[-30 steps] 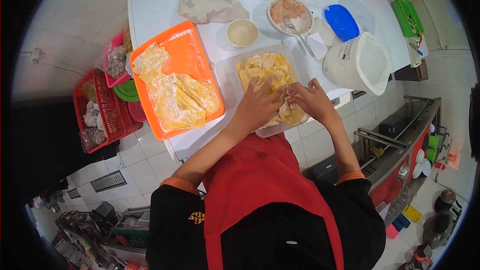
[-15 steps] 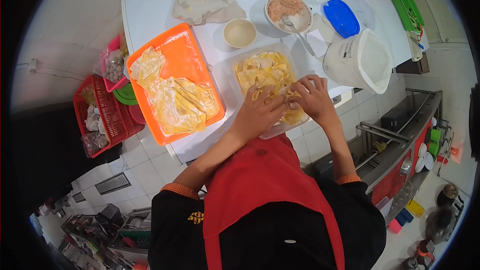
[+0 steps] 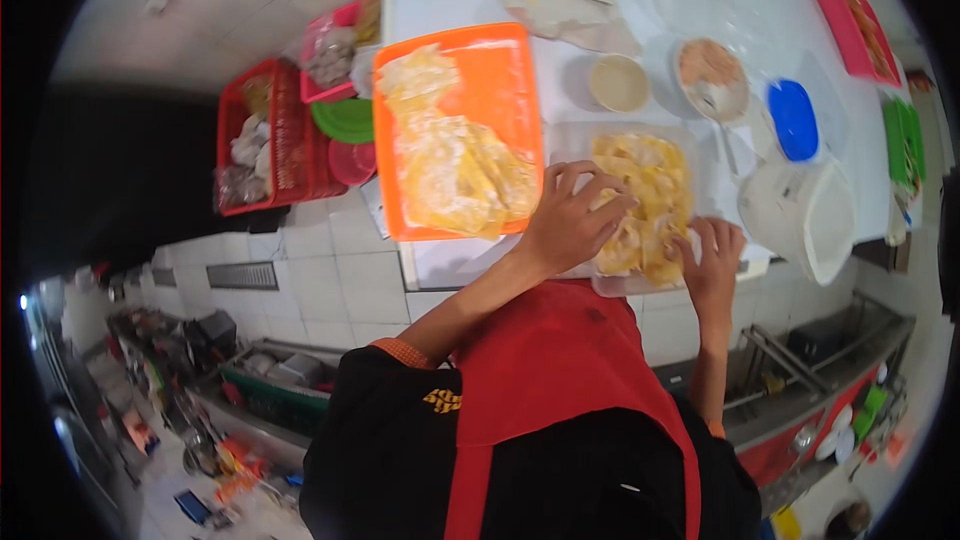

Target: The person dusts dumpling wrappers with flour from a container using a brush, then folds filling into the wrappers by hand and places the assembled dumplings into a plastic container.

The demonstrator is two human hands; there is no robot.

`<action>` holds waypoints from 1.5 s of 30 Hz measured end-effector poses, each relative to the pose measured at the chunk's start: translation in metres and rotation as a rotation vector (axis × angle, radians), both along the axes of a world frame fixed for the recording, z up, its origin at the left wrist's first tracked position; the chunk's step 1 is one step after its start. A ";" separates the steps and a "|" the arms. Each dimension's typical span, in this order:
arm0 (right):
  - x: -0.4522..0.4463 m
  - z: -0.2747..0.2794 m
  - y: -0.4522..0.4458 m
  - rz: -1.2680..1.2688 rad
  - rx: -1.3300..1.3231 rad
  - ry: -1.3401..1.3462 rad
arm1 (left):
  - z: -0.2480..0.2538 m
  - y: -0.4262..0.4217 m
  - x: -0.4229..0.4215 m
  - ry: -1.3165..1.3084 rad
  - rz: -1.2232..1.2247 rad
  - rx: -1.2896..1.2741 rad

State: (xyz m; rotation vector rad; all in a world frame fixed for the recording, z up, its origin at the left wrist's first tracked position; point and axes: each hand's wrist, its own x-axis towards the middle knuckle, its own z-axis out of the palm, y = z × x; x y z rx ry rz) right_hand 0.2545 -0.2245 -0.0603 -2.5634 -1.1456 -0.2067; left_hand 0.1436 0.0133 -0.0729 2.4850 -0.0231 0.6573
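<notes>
My left hand (image 3: 580,222) hovers over the left side of a clear plastic container (image 3: 566,140), fingers spread and curved, with nothing visible in them. My right hand (image 3: 712,258) is at the container's right edge, fingers bent and apart; no object shows in its grip. Folded yellow wontons (image 3: 645,190) fill the container, some hidden by my fingers. To the left lies an orange tray (image 3: 500,65) holding flour-dusted wonton wrappers (image 3: 455,165).
Behind the container stand a small beige bowl (image 3: 619,83) and a white bowl of minced filling (image 3: 711,65) with a utensil. A blue lid (image 3: 793,120) and white bucket (image 3: 800,210) are at right. Red baskets (image 3: 290,140) stand left of the table.
My hands have moved apart, the right one shifting to the container's right edge. The whole view has swung, so the table appears farther right.
</notes>
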 end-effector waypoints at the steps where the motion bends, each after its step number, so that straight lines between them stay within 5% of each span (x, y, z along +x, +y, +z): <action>1: 0.000 0.000 -0.005 0.022 0.024 0.011 | -0.002 0.011 -0.006 0.007 0.033 0.017; 4: -0.006 0.006 -0.007 0.032 -0.105 0.023 | -0.002 0.044 -0.035 -0.022 0.285 -0.058; 6: -0.005 0.010 -0.002 0.033 -0.091 0.025 | 0.003 0.056 -0.049 0.084 0.717 -0.092; 7: -0.006 0.014 0.003 -0.004 -0.024 0.076 | 0.002 0.059 -0.055 0.082 0.719 -0.096; 9: -0.009 0.016 0.011 -0.030 0.088 0.104 | -0.006 0.062 -0.068 0.191 0.825 -0.507; 12: -0.012 0.007 0.042 0.068 0.257 0.039 | -0.024 0.066 -0.079 0.153 0.818 -0.647; 15: -0.045 0.020 0.090 0.352 0.323 0.164 | -0.024 0.073 -0.095 0.141 0.873 -0.464; 18: -0.081 0.033 0.137 0.312 0.454 0.917 | 0.014 0.063 -0.092 0.153 0.893 -0.475; 20: -0.089 0.035 0.163 0.297 0.565 1.073 | 0.039 0.052 -0.088 0.213 0.887 -0.560; 21: -0.089 0.036 0.171 0.306 0.671 1.236 | 0.044 0.042 -0.084 0.169 0.700 -0.683; 24: -0.077 0.038 0.182 0.242 0.652 1.187 | 0.048 0.039 -0.086 0.232 0.486 -0.802; 26: -0.070 0.041 0.184 0.190 0.708 1.107 | 0.031 0.048 -0.086 0.043 0.678 -0.616; 28: -0.062 0.052 0.185 0.206 0.580 1.006 | 0.033 0.056 -0.080 0.050 0.692 -0.818; 30: -0.057 0.073 0.189 0.315 0.554 1.063 | 0.032 0.062 -0.076 -0.004 0.325 -1.877; 31: -0.056 0.078 0.191 0.427 0.526 1.118 | 0.030 0.063 -0.080 -0.020 0.246 -2.129; 34: -0.045 0.072 0.198 0.356 0.395 0.917 | 0.017 0.062 -0.076 0.109 0.167 -2.111; 38: -0.019 0.061 0.195 0.255 0.212 0.995 | 0.017 0.065 -0.057 0.081 0.333 -2.149; 42: 0.054 0.030 0.177 0.060 0.167 0.286 | 0.030 0.069 -0.044 0.075 0.391 -1.956; 45: 0.090 0.007 0.172 0.012 -0.032 0.053 | 0.020 0.072 -0.030 0.051 0.483 -1.770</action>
